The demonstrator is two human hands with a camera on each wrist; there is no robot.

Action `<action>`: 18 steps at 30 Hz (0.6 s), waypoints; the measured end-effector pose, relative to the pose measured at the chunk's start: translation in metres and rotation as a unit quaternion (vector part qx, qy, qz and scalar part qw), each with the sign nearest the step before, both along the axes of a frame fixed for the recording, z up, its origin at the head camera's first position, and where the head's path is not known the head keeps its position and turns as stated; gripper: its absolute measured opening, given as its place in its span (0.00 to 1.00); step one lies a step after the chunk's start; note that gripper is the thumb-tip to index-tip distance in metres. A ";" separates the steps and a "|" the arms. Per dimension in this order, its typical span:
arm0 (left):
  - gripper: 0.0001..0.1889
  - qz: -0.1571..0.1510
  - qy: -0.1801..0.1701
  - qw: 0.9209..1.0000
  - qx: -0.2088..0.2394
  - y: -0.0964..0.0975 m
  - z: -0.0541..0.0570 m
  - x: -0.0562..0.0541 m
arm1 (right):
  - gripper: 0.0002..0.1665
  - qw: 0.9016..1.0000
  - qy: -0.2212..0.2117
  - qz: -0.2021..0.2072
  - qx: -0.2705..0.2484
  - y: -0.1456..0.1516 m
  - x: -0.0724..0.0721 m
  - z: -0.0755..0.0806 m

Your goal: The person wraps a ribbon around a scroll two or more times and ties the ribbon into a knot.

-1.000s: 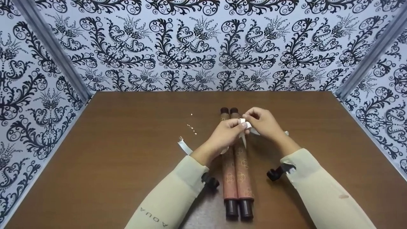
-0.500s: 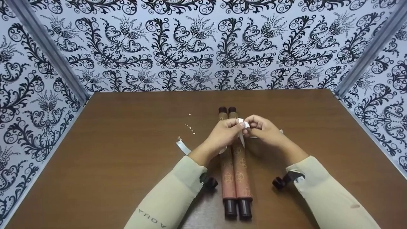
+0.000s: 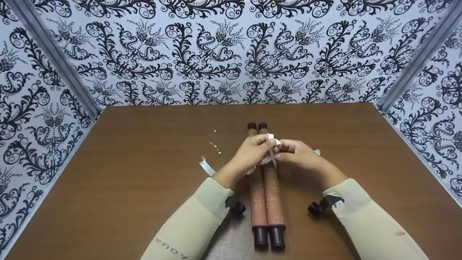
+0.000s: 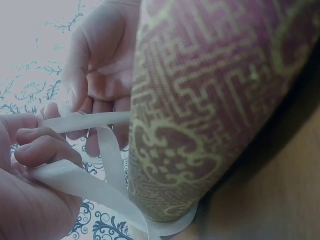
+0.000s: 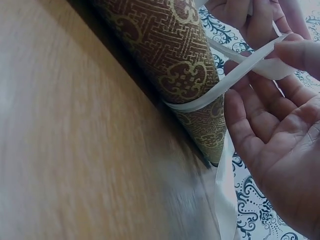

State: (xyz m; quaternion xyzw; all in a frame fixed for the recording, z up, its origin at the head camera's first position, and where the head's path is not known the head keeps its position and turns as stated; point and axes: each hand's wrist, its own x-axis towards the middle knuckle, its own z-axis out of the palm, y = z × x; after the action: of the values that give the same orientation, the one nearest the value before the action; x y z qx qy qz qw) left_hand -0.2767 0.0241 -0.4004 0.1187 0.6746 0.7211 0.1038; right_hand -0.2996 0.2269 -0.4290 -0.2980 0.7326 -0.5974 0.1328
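Head view: the left hand pinches a white ribbon above two patterned tubes; the right hand is just beside it. Left wrist: ribbon runs from the left hand to a tube. Right wrist: ribbon meets the right hand; its grip I cannot tell.

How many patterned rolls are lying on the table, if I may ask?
2: the left roll and the right roll, side by side on the table.
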 end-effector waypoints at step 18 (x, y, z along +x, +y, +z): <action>0.11 0.048 0.073 0.991 -0.098 -0.006 -0.001 -0.002 | 0.07 0.999 -0.024 -0.037 0.015 -0.004 0.000 -0.003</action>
State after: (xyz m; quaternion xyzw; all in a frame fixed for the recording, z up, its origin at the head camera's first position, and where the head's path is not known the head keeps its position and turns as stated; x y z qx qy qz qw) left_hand -0.2782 0.0186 -0.4011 0.1278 0.7526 0.6452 0.0312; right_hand -0.2992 0.2226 -0.4319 -0.2547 0.7484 -0.5979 0.1326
